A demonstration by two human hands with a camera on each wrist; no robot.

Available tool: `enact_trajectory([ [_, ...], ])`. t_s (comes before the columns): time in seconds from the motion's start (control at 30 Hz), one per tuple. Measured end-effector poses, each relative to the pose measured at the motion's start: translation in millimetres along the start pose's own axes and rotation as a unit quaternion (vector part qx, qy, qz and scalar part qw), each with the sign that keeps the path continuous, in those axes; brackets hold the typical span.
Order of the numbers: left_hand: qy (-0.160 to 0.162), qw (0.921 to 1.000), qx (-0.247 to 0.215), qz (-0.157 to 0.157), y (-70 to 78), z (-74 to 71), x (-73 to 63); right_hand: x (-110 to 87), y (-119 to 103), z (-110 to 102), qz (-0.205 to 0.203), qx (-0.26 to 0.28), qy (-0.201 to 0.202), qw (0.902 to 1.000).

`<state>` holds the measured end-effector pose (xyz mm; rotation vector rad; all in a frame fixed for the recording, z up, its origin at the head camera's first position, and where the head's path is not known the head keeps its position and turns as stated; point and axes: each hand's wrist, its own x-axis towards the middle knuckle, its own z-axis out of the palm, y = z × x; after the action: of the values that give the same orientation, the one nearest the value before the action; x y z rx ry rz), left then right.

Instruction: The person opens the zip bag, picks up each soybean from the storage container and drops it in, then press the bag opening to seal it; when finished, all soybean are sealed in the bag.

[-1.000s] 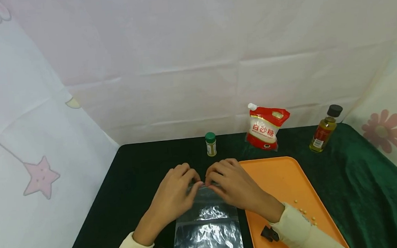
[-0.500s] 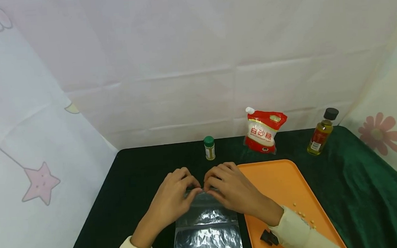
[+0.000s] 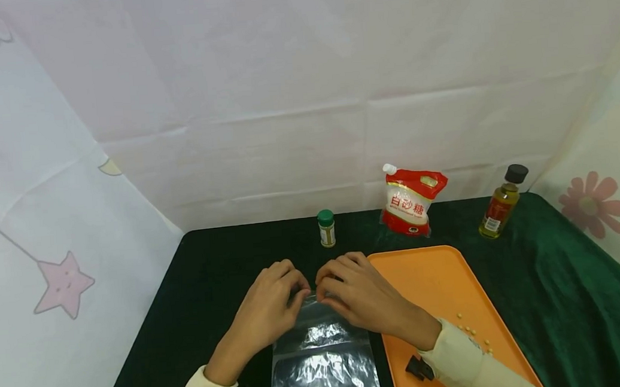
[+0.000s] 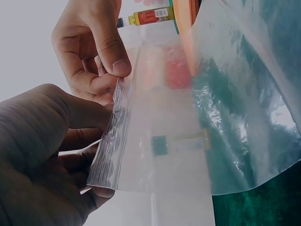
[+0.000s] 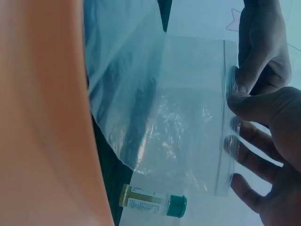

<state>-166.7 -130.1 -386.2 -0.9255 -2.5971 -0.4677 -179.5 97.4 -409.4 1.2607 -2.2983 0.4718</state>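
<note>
A clear zip-top plastic bag [image 3: 322,369] hangs between both hands with its ribbed zip edge uppermost, its lower part running out of the head view. My left hand [image 3: 268,304] pinches that edge near the middle, thumb on one face; in the left wrist view some of its fingers are behind the plastic. Close beside it, my right hand [image 3: 361,290] also pinches the zip edge between thumb and fingers. The right wrist view shows its thumb on the near face and several fingertips [image 5: 231,145] seen through the film. The two thumbs lie almost together.
An orange tray [image 3: 418,276] with several small beige pellets [image 3: 468,330] lies under my right forearm. Behind stand a green-capped jar [image 3: 326,228], a red and white sugar pouch [image 3: 412,201] and an oil bottle [image 3: 499,207]. A dark green cloth [image 3: 213,272] covers the table.
The head view has shifted slightly. Both hands keep their pinch on the bag's edge, and the fingertips have edged a little to the left, with a slightly wider gap between them.
</note>
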Motion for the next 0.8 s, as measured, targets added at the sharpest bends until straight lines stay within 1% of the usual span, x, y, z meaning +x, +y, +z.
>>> enact_trajectory([
  [0.23,0.007,0.9999,0.002,-0.013,-1.5,2.0,-3.6,-1.0,-2.8,2.9,-0.016,0.025,-0.009,0.9995],
  [0.33,0.01,0.9998,0.002,-0.014,-3.0,3.2,-3.8,-1.0,-3.1,3.2,-0.021,0.027,-0.011,0.9994],
  [0.47,0.021,0.9997,0.003,-0.015,-4.7,4.6,-3.6,-1.0,-3.3,2.5,-0.024,0.022,-0.022,0.9992],
  [0.67,0.039,0.9989,0.018,-0.018,-7.8,7.3,-1.7,-0.2,-4.3,0.0,-0.029,0.015,-0.036,0.9988],
  [0.8,0.043,0.9985,0.017,-0.031,-9.0,7.3,-0.7,0.6,-5.8,-2.5,-0.033,0.026,-0.044,0.9982],
])
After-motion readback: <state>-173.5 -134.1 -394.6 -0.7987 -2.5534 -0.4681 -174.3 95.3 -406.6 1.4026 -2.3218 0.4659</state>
